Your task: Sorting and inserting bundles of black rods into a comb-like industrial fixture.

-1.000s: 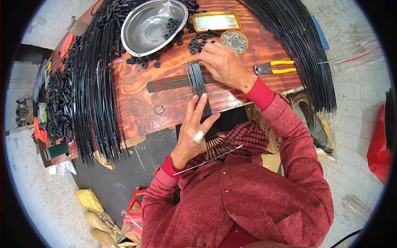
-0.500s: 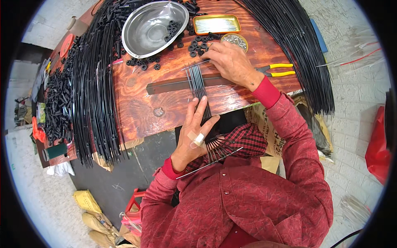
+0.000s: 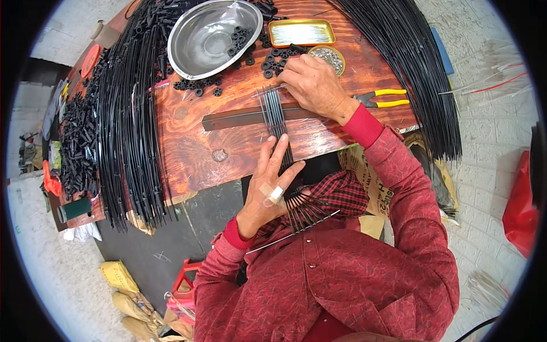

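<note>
A row of thin black rods (image 3: 274,114) lies side by side across a dark flat bar (image 3: 233,121), their near ends fanning out over my lap. Through those near ends runs a thin metal wire (image 3: 327,217). My left hand (image 3: 263,191), a pale plaster on its back, rests on the rods with its fingers stretched out and its thumb lying across them. At the far ends of the rods, my right hand (image 3: 317,88) has its fingers closed in a pinch on a thin wire (image 3: 281,86) that crosses the rods. Its fingertips are partly hidden.
Beyond my right hand are a round tin of small metal parts (image 3: 336,55), a yellow tray of thin pins (image 3: 302,33) and a steel bowl (image 3: 185,48). Yellow-handled pliers (image 3: 390,92) lie right. Black rod bundles (image 3: 128,137) flank both sides; small black rings (image 3: 268,65) lie near the bowl.
My right hand has shifted slightly left along the rods' far ends. The lap-side wire and the rods' near ends have moved slightly right. My left hand stays on the rods.
</note>
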A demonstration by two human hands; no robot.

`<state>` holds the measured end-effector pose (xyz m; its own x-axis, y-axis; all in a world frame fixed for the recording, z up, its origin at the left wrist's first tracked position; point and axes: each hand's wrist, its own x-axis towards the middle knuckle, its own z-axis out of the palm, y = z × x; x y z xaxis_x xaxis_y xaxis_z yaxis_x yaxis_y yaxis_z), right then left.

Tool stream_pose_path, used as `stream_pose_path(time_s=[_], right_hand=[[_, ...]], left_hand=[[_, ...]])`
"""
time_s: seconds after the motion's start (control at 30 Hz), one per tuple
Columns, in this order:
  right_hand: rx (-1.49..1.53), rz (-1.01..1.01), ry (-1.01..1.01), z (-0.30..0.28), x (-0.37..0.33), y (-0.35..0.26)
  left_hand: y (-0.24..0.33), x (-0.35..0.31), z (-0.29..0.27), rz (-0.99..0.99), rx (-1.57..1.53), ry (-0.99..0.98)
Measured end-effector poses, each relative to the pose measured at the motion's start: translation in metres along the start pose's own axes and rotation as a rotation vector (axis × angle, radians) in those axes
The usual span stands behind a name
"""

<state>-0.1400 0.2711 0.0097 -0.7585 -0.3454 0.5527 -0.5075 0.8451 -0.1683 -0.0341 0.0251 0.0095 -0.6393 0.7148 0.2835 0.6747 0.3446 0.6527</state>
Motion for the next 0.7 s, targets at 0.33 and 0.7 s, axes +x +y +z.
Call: stream_pose_path(time_s=[0.33, 0.7], right_hand=[[-0.016, -0.025, -0.053, -0.0052, 0.0002, -0.0028], [-0.026, -0.023, -0.062, -0.0061, -0.0008, -0.0013]], left_hand=[[-0.0034, -0.0017, 0.0007, 0.018, 0.015, -0.004], [-0.0035, -0.0013, 0.0003, 0.037, 0.031, -0.008]])
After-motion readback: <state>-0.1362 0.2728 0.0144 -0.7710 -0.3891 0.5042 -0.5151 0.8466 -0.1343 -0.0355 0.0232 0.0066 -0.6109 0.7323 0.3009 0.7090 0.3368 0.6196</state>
